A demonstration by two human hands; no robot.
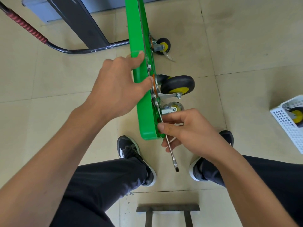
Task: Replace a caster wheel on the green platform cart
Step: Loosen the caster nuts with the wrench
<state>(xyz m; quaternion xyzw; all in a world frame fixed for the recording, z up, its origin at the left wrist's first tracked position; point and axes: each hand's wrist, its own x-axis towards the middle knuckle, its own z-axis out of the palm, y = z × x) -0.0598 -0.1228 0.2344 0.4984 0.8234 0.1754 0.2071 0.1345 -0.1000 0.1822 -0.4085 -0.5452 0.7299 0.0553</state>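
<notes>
The green platform cart (144,102) stands on edge on the tiled floor (246,46), its underside facing right. My left hand (119,89) reaches forward, fingers wrapped over the deck's upper edge, gripping it. My right hand (185,133) pinches a wrench (172,154) by its shank, held against the underside at the near corner, beside a caster wheel (177,85). No legible writing anywhere.
</notes>
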